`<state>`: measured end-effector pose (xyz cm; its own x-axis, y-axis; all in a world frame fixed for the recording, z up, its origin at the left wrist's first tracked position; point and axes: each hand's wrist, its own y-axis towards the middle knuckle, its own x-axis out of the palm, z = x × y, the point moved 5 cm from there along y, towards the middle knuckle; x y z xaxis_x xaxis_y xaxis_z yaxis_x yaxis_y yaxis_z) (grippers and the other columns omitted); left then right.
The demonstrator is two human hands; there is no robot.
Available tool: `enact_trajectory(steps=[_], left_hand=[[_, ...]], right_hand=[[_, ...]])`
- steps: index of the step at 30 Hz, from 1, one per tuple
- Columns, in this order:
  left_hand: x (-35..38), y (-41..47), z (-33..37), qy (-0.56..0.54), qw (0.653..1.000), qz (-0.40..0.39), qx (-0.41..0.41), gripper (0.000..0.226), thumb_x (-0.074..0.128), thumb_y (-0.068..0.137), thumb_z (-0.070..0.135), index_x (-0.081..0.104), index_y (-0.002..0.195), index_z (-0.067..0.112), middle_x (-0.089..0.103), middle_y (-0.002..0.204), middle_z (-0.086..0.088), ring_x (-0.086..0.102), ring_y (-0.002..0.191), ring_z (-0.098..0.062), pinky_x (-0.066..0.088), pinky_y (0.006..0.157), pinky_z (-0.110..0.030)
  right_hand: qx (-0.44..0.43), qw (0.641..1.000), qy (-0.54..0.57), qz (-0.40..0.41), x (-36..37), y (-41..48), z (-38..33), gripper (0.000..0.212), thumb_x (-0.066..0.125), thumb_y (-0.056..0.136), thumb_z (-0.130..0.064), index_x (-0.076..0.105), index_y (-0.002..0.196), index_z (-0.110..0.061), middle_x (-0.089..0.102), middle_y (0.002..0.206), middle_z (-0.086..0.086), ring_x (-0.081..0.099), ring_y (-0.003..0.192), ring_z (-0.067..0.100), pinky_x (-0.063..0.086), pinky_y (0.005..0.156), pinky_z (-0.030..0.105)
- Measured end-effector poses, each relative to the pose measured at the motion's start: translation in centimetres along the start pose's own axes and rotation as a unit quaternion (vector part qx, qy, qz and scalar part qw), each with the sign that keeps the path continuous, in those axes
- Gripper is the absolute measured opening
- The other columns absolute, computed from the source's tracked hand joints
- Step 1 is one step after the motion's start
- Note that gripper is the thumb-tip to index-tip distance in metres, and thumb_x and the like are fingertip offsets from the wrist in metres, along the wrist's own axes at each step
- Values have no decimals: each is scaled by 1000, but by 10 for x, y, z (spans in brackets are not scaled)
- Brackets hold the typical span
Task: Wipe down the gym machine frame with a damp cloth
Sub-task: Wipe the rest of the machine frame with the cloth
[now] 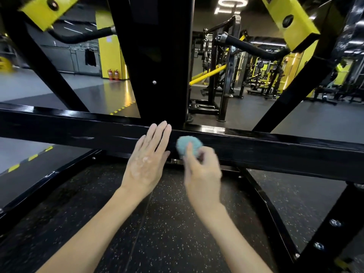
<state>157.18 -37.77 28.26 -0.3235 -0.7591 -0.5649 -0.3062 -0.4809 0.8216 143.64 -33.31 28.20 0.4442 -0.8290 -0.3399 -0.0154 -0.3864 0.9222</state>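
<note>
A glossy black horizontal frame beam [275, 150] of the gym machine crosses the view from left to right. My left hand [146, 160] lies flat against the beam's front face, its fingers straight and together. Just to its right, my right hand [201, 170] holds a small bunched teal cloth [189, 145] against the same face. The right hand is blurred, with one finger over the cloth. A wide black upright post [157, 66] rises from the beam directly behind my hands.
Diagonal black braces [291, 91] run up to yellow arm housings [289, 20] at both top corners. Speckled black rubber flooring [167, 223] lies below the beam between lower frame rails [49, 184]. More black and yellow gym machines [226, 75] stand behind.
</note>
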Motion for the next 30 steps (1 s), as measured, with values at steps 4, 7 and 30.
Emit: enact_trajectory(steps=[4,7,30], left_hand=[[-4,0,-5,9,1000,1,14,68,52,95,17,21,155,7,27,161,-10,25,148,-25,30,117,-42],[-4,0,-4,7,1000,0,10,65,49,98,20,21,154,7,27,161,-10,27,148,-25,35,115,-43],[-12,-5,-53,2,998,16,-57,72,57,92,34,30,150,2,38,154,-14,29,146,-30,30,116,-48]], right_hand=[[-8,998,-3,-57,12,3,-16,52,78,73,8,65,122,-2,54,89,14,49,72,23,37,53,23],[-8,999,-21,-38,-18,0,12,48,80,71,9,68,116,-2,55,87,16,52,70,25,49,49,33],[63,996,-52,25,-35,0,20,41,76,75,11,69,115,4,56,91,21,53,71,28,53,54,37]])
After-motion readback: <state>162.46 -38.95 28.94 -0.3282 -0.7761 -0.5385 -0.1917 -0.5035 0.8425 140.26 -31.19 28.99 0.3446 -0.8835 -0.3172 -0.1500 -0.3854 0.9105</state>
